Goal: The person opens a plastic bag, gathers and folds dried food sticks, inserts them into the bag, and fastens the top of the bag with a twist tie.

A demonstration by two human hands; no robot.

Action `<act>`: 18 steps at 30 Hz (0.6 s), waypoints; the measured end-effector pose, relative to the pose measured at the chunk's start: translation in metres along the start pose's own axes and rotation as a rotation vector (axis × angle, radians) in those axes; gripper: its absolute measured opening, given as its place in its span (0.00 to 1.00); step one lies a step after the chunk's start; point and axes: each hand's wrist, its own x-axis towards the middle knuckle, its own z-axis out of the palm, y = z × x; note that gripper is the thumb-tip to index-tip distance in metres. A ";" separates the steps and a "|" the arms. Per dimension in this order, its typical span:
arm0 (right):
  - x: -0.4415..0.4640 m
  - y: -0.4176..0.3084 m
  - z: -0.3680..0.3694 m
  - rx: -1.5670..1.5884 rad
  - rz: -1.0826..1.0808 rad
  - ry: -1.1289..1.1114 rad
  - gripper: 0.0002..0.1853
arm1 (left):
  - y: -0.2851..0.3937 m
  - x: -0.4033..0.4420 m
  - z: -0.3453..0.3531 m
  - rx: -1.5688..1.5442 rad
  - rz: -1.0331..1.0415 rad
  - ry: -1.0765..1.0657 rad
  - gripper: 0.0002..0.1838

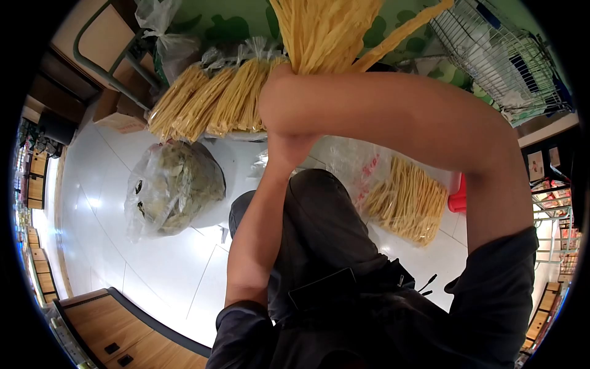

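Your two bare forearms cross ahead of your dark knees, the right hand (278,92) uppermost and the left hand (298,149) partly hidden beneath the right forearm. Just beyond them rises a loose bundle of long, flat, pale-yellow dried sticks (329,34), fanned at its far end, one stick splaying off to the right. The bundle appears to be held at its near end; your fingers are concealed, so you cannot tell from this view which hand grasps it, or whether both do. To the left of the hands, touching one another, lies a row of similar yellow sticks in clear plastic bags (224,101); this portion may be judged already packed. Nearer to you and right of the hands, a clear plastic bag with red print (359,161) lies beside your knee, with more yellow sticks (407,198) inside; whether it is sealed cannot be made out. The bundle at your hands is outside any visible bag and may be counted as unfinished. Left of the hands and nearer to you, a bulging clear bag of greenish-brown leafy material (178,187) rests on the white tiled floor (153,286), apart from both hands.
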 end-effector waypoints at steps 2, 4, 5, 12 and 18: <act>-0.015 -0.004 -0.007 -0.023 0.054 -0.025 0.21 | -0.010 -0.001 -0.002 0.090 0.055 0.051 0.17; -0.032 -0.010 -0.015 -0.050 0.122 -0.061 0.21 | -0.004 0.003 -0.001 0.105 0.074 0.063 0.17; -0.039 -0.013 -0.019 -0.080 0.155 -0.061 0.20 | -0.002 0.004 -0.001 0.116 0.075 0.070 0.17; -0.092 -0.021 0.009 -0.109 -0.081 0.787 0.12 | 0.016 0.004 -0.004 0.072 -0.071 0.052 0.18; -0.172 -0.028 0.069 0.453 -0.060 1.391 0.25 | 0.024 0.009 -0.002 -0.075 -0.312 0.056 0.19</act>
